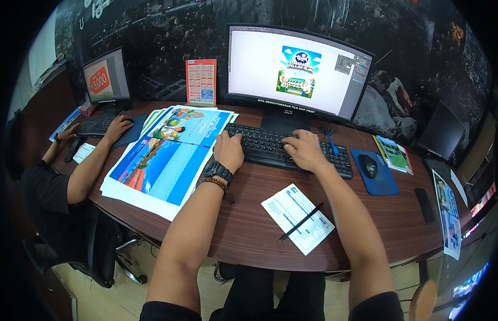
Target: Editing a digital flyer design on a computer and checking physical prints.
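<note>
A black keyboard point(265, 145) lies on the dark wood desk in front of a wide monitor point(254, 59), whose screen shows a colourful blue and green poster design. My left hand point(228, 151), with a black watch point(218, 172) and bead bracelet on its wrist, rests at the keyboard's left end, fingertips on the keys and holding nothing. Over the keys right of the middle, my right hand point(305, 150) has its fingers apart and also holds nothing. Beside my left wrist lies a stack of large colour prints point(168, 155).
Right of the keyboard, a black mouse point(368, 166) sits on a blue pad point(382, 184). A pen point(301, 221) lies across a paper form point(284, 206) between my forearms. At left, a co-worker's hands point(119, 129) are at another keyboard point(95, 126). A red desk calendar point(201, 80) stands behind the prints.
</note>
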### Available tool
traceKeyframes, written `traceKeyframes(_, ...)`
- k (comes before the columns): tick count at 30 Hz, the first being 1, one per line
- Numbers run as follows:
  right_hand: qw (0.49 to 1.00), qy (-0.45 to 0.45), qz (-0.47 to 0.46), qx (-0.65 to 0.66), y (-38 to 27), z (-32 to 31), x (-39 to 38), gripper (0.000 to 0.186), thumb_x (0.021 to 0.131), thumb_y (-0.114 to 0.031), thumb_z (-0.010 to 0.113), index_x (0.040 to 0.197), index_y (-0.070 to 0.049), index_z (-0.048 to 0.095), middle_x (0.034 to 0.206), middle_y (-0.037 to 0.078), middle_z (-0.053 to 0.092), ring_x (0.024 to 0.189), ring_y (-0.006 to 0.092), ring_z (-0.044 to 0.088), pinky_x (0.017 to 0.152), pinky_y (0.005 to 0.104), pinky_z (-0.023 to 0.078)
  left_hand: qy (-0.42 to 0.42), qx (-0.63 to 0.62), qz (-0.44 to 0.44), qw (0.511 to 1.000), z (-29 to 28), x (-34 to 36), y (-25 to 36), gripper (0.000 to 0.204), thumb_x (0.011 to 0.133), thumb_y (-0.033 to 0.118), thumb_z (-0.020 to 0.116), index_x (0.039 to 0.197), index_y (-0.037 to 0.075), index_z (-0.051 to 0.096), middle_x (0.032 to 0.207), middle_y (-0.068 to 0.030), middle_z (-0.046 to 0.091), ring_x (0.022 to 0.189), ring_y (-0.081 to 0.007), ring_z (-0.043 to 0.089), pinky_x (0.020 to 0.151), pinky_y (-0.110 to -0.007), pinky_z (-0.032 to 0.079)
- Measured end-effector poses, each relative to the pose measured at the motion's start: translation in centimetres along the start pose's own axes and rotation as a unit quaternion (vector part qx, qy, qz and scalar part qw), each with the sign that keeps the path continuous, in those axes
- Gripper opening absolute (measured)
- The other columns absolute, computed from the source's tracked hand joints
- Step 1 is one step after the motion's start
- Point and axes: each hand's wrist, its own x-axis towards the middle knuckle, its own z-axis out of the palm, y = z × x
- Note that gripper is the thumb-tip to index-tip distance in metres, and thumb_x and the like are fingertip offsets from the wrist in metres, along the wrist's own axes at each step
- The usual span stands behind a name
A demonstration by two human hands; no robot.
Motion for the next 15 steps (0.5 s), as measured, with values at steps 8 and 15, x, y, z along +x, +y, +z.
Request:
traceKeyframes(8, 0.961, 0.114, 0.217, -0.128, 13.0, -8.7, -9.7, 0.024, 0.083, -0.020, 0.065, 0.104, -0.008, 0.071, 0.107, 0.017, 0.062, 0.101, 0.0359, 0.059, 0.088, 0.0464, 0.045, -0.028, -0.012, -0.026, 0.999, 0.1, 0.3, 0.1, 0.046, 0.094, 0.031, 0.059, 0.136, 0.013, 0.052, 0.135, -0.0145, 0.053, 0.133, -0.0403, 0.037, 0.107, -0.065, 0.023)
traceKeyframes(15, 0.964, 0.128, 0.232, -0.036, 15.4, -9.1, -13.7, 0.032, 0.085, -0.023, 0.066, 0.113, -0.007, 0.066, 0.119, 0.016, 0.055, 0.111, 0.0362, 0.056, 0.095, 0.0424, 0.045, -0.091, -0.008, -0.060, 0.994, -0.5, 0.7, 1.0, 0.059, 0.095, 0.049, 0.051, 0.143, 0.015, 0.046, 0.140, -0.0164, 0.050, 0.136, -0.0444, 0.033, 0.111, -0.066, 0.017)
